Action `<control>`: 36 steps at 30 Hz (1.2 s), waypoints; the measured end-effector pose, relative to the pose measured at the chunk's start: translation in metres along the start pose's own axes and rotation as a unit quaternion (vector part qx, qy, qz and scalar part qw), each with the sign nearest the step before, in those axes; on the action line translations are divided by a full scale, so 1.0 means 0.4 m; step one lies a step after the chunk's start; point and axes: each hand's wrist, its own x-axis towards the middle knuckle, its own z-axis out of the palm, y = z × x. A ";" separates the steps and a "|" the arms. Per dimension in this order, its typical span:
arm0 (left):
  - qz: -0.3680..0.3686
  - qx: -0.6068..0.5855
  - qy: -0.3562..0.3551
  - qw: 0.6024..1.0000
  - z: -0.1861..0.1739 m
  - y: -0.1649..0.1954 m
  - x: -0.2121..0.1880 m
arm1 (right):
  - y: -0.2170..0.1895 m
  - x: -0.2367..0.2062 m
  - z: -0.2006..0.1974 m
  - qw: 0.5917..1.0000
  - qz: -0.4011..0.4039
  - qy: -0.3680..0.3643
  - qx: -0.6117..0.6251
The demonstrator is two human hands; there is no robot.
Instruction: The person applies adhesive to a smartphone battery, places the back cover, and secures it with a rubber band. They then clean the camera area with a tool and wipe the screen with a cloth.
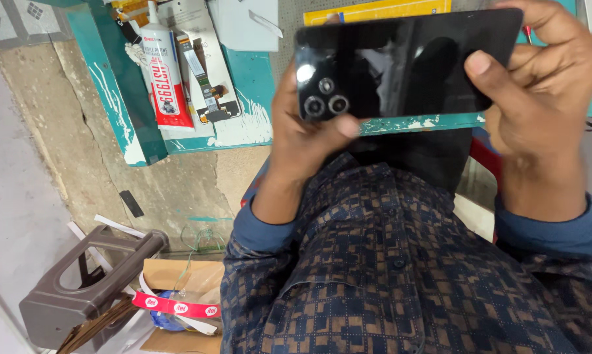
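Holding one black phone [407, 62] with three lenses, left hand [302, 131] and right hand [538, 92] each grip an end.

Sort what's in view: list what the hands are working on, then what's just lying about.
In hand:
- black phone, back side up, camera lenses showing
- left hand gripping its camera end
- right hand gripping the other end

Lying about:
- white and red glue tube on the teal bench
- flex cable part beside the tube
- brown plastic stool on the floor
- cardboard box

Both hands grip a black phone [407, 62] at upper right; left hand [302, 131], right hand [538, 85]; glue tube [163, 78] upper left.
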 end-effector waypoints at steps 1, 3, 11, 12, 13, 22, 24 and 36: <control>-0.004 -0.006 -0.005 1.000 0.008 -0.008 -0.006 | 0.002 -0.001 0.011 1.000 -0.002 0.001 0.012; -0.008 -0.021 -0.012 1.000 0.019 -0.024 -0.013 | 0.009 -0.004 0.037 1.000 -0.008 0.000 0.015; 0.003 -0.013 -0.028 1.000 0.017 -0.045 -0.028 | -0.001 0.000 0.065 0.998 -0.019 -0.021 -0.062; 0.010 -0.025 -0.039 0.999 0.014 -0.042 -0.028 | -0.002 -0.001 0.066 0.998 -0.019 -0.025 -0.062; 0.017 -0.038 -0.050 0.998 0.011 -0.038 -0.028 | -0.001 -0.001 0.067 0.997 -0.018 -0.029 -0.062; -0.003 -0.039 -0.037 0.999 0.007 -0.023 -0.026 | -0.001 -0.006 0.068 0.998 0.032 -0.060 -0.017; -0.001 -0.049 -0.016 0.999 0.017 -0.031 -0.023 | 0.006 -0.018 0.068 0.997 0.014 -0.045 -0.053; -0.005 0.059 -0.064 0.996 -0.012 -0.046 -0.038 | -0.033 -0.070 0.084 0.892 -0.250 -0.044 -0.373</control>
